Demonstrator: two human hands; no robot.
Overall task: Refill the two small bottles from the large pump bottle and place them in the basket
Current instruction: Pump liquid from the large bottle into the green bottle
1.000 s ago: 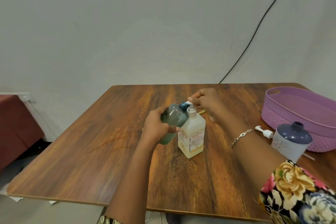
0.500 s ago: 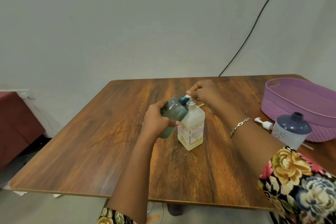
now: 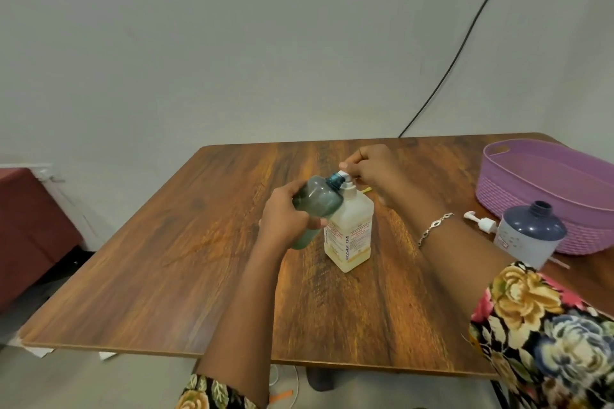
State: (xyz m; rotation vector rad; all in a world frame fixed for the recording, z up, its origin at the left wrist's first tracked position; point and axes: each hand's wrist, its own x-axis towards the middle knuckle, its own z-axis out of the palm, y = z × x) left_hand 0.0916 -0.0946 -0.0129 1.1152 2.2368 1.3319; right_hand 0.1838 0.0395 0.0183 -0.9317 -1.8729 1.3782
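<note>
Smoky teal-necked small bottle [image 3: 317,201], perhaps part-filled; tilted against pump bottle [image 3: 353,229].

glossy wood-grain table [image 3: 166,262], woven-look purple plastic basket [image 3: 518,196], translucent plastic pump bottle [image 3: 352,229]

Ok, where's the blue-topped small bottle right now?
Head view: the blue-topped bottle stands open-necked on the table's right side, just in front of the purple basket, a white pump lying just left of it.
</note>
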